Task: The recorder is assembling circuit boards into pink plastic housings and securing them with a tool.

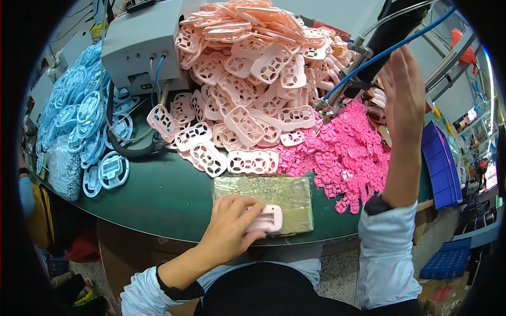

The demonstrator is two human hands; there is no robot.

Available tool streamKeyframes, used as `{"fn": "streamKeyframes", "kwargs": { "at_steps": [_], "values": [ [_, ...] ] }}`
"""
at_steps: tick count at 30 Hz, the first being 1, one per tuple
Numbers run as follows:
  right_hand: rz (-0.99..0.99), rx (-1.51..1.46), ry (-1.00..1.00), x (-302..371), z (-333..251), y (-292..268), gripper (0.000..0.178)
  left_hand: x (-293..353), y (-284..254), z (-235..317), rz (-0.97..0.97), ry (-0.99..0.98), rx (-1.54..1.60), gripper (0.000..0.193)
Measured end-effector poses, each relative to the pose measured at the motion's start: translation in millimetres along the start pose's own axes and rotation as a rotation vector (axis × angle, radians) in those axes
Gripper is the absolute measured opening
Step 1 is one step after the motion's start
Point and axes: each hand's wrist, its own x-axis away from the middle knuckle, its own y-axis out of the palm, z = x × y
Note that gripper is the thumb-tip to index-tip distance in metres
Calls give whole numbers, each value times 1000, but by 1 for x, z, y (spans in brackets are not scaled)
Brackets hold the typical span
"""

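The person's left grip clasps a pale-pink plastic housing on a film-wrapped block, lower centre. The right grip, upper right, has fingers extended beside a blue hose; whether it grasps anything cannot be told. Pale-pink perforated shells and magenta pieces crowd the green desk beyond; a grey machine stands upper left.

**Workshop room, green table mid-frame**

Green worktable across the center, front edge bowed by the lens. Pale wall at 1 o'clock. Grey metal frame at 2, long white light strip beyond it near the rim. Blue bin at 3, blurry clutter behind. Blue crate at 4. Speckled grey floor at 5. Far left rim dark, details unclear.
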Motion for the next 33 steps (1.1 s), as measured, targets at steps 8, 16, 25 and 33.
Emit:
{"fn": "streamKeyframes", "kwargs": {
  "at_steps": [8, 16, 25, 33],
  "values": [
    [-480, -395, 184, 31, -49, 14, 59, 4, 10, 36, 59, -111, -179, 79],
    [-547, -367, 265, 103, -103, 25, 20, 16, 31, 32, -102, -132, -442, 100],
    [-600, -339, 125, 112, -90, 19, 13, 15, 34, 32, -88, -101, -448, 98],
    [-804, -292, -66, 107, -84, 32, 42, 13, 33, 32, -82, -82, -472, 96]
  ]
}}
